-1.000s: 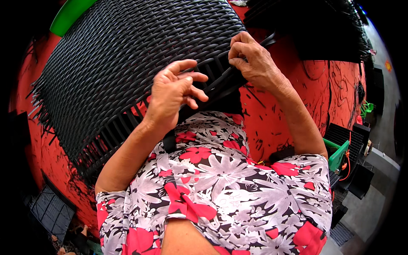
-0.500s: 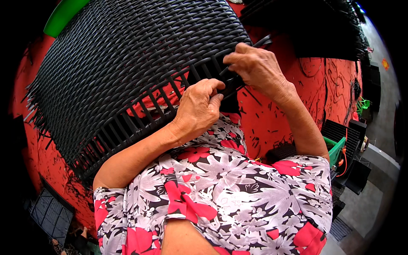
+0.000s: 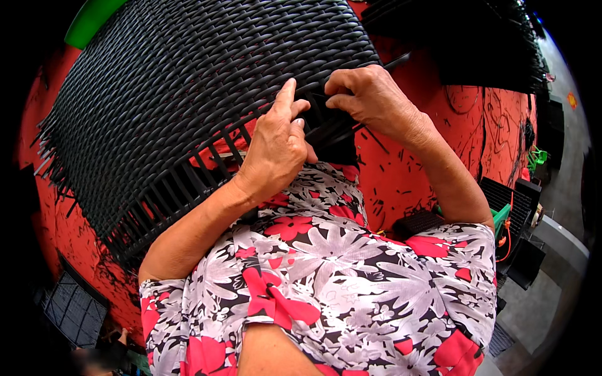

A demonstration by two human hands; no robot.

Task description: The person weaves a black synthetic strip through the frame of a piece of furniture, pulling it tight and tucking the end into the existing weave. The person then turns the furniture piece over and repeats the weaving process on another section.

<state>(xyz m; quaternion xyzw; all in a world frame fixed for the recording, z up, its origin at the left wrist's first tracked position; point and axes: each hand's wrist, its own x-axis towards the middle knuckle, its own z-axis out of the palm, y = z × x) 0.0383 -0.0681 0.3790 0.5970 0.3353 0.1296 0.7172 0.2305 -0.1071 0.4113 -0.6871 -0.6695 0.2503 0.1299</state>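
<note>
Now both hands, left (image 3: 276, 147) and right (image 3: 370, 100), pinching black strip (image 3: 332, 128) at woven panel (image 3: 188, 81) edge.

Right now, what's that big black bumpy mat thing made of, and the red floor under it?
The woven panel looks like flat plastic wicker strips: smooth, slightly shiny, even in width, with loose ends sticking out along its edge. Natural cane can't be ruled out. The left hand and right hand work its loose strips. The red floor looks like painted concrete, matte and scuffed with dark marks.
</note>
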